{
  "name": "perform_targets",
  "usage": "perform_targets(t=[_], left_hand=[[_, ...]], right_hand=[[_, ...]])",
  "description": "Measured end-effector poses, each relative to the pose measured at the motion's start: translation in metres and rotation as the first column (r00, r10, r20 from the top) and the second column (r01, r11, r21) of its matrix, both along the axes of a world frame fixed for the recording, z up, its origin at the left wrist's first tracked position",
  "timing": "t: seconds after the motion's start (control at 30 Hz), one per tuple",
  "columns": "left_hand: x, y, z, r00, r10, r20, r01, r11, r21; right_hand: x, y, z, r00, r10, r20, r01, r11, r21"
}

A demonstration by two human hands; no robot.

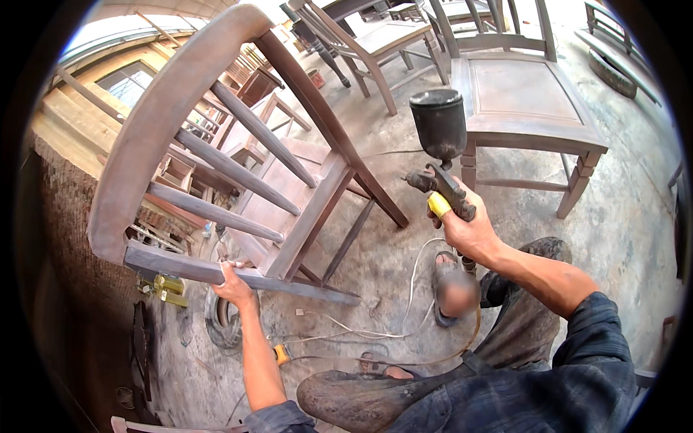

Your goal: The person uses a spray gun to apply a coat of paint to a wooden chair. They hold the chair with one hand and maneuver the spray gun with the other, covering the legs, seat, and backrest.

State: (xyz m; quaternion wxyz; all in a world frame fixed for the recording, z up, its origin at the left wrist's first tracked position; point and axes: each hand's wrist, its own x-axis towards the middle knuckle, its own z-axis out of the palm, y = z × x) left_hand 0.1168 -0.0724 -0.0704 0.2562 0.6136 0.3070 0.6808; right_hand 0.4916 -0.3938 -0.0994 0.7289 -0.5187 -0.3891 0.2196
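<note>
A brownish-grey wooden chair (155, 123) with a slatted back leans at a tilt on my left, its curved top rail toward me. My left hand (234, 286) is closed around the lower side post of its back. In my right hand (471, 229) is a dark spray gun (439, 133) with a round cup on top, held upright. A yellow wrap (438, 204) covers one finger of that hand. The gun is apart from the chair, with its nozzle turned left toward the chair's back. The trigger is partly hidden by my fingers.
A second chair (527, 94) stands just beyond the gun, another chair (390, 37) farther back. White cord (375, 333) and a brown hose (426, 361) cross the concrete floor near my feet. A tyre (612, 74) lies far right; a brick wall (72, 216) rises at left.
</note>
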Motion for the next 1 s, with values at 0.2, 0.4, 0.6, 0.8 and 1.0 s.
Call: perform_targets(t=[0.2,0.4,0.6,0.8,1.0], left_hand=[[0.002,-0.010,0.006,1.000,-0.014,0.002,0.014,1.000,-0.003],[0.005,-0.011,0.004,1.000,-0.004,0.015,0.005,1.000,-0.022],[0.003,-0.010,0.007,0.999,-0.025,0.028,0.026,0.999,-0.030],[0.006,-0.013,0.010,0.998,-0.039,0.047,0.041,0.999,-0.034],[0.008,-0.015,0.010,0.995,-0.050,0.083,0.052,0.998,-0.026]], right_hand=[[-0.010,0.004,-0.041,0.999,-0.037,0.021,0.039,0.995,-0.090],[-0.006,0.020,-0.054,0.990,-0.082,0.115,0.084,0.996,-0.016],[-0.020,0.028,-0.094,0.997,-0.068,0.022,0.071,0.983,-0.169],[-0.029,0.040,-0.150,0.991,-0.127,-0.030,0.112,0.946,-0.306],[-0.027,0.052,-0.211,0.988,-0.156,0.007,0.144,0.891,-0.431]])
